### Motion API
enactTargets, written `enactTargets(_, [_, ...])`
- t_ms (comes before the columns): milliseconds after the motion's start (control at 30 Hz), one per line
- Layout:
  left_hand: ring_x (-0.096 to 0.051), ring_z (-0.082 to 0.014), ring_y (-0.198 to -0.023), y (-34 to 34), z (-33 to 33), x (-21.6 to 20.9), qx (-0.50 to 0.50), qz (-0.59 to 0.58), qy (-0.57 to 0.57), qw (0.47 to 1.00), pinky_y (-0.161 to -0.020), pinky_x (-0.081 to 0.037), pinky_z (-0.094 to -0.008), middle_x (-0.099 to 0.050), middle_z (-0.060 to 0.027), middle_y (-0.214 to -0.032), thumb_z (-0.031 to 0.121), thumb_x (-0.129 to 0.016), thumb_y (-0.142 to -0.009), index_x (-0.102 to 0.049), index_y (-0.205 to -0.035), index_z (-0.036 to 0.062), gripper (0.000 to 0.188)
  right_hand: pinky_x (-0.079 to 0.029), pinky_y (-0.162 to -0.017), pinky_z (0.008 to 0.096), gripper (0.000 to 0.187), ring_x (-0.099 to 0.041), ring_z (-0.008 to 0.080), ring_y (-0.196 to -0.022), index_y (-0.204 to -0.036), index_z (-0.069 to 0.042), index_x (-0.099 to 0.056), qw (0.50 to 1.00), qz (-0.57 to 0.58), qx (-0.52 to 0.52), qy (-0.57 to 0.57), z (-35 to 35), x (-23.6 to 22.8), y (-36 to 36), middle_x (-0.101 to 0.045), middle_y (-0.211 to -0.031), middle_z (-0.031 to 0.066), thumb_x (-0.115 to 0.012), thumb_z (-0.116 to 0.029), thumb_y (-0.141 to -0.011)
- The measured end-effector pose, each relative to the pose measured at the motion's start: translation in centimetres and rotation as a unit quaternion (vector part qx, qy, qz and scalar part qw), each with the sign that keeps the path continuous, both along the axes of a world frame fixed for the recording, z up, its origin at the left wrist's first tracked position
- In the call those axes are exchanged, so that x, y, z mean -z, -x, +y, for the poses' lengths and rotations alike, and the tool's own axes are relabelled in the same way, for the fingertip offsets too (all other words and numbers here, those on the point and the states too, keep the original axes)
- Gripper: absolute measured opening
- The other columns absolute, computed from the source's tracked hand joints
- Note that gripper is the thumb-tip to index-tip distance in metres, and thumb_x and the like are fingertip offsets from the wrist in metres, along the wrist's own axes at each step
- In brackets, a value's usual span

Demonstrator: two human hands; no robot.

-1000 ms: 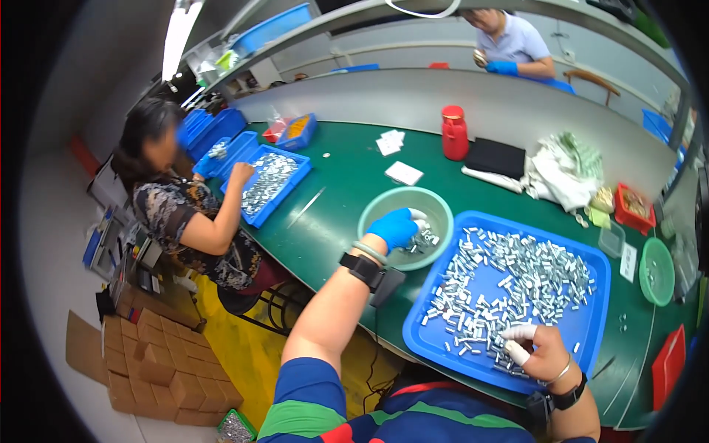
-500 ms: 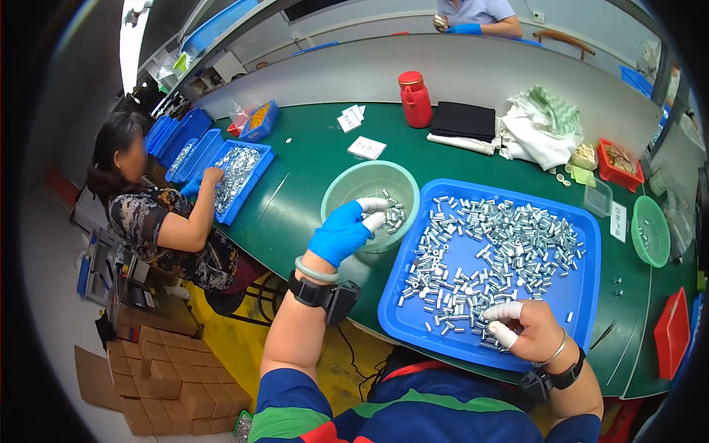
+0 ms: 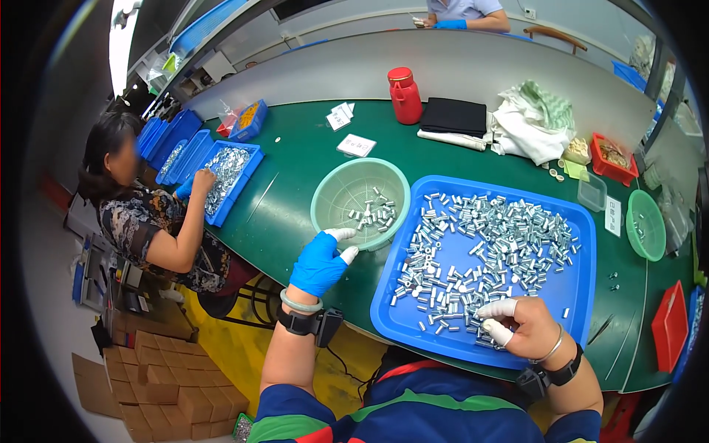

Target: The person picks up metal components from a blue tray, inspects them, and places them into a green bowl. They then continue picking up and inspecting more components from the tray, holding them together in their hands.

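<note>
Since the earlier frame the left hand (image 3: 317, 269), gloved in blue, has drawn back from inside the mint bowl (image 3: 343, 190) to its seven o'clock rim; its thumb and finger stand apart, with nothing between them. The right hand (image 3: 535, 336), at the blue tray's (image 3: 546, 295) five o'clock, has thumb and finger close together among small metal pieces (image 3: 509, 236); whether one is pinched I cannot tell, as the white finger covers hide the contact. Pieces spread across the tray, with a few in the bowl at its ten o'clock. Beneath lies a glossy green tabletop (image 3: 288, 203), with yellow floor (image 3: 229, 347) and brown cartons (image 3: 170, 369) toward half past eight. Farther off, a red flask (image 3: 405, 100) stands at eleven before the grey partition (image 3: 317, 77). Beyond it, a person in blue gloves (image 3: 450, 24) is cut off above the shoulders, and the fisheye's dark rim swallows the corners.
</note>
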State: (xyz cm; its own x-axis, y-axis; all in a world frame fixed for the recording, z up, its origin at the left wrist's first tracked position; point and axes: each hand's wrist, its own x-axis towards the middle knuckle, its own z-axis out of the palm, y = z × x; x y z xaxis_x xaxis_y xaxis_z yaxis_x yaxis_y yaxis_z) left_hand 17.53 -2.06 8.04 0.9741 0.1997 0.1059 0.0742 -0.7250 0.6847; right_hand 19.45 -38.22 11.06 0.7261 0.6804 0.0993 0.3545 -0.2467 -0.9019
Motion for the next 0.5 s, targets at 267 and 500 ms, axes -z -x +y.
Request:
enactTargets(267, [-0.054,-0.0101,-0.074,0.1,-1.4,-0.8,-0.001,-0.055,-0.054,0.997,-0.067,-0.046,-0.0239,-0.059,-0.0051,-0.096,0.006,-0.065,-0.078,-0.057,-0.11,0.003,0.033,-0.044,-0.054,0.0208,0.023,-0.055,0.0081,-0.059,-0.1,-0.004,-0.063,0.996,0.065,0.059,-0.033,0.0,0.5,-0.2,-0.063,-0.073,0.006,-0.064,-0.006,-0.078])
enactTargets(500, [-0.056,-0.0193,-0.078,-0.6,-10.7,-3.4,0.303,0.006,0.021,0.953,-0.068,-0.047,-0.0289,-0.057,-0.0091,-0.095,0.008,-0.071,-0.07,-0.057,-0.107,0.0035,0.039,-0.044,-0.06,0.0216,0.026,-0.057,0.0074,-0.069,-0.103,-0.003,-0.061,0.989,0.091,0.117,-0.007,-1.5,-1.6,-1.2,-0.062,-0.079,0.003,-0.065,-0.005,-0.077])
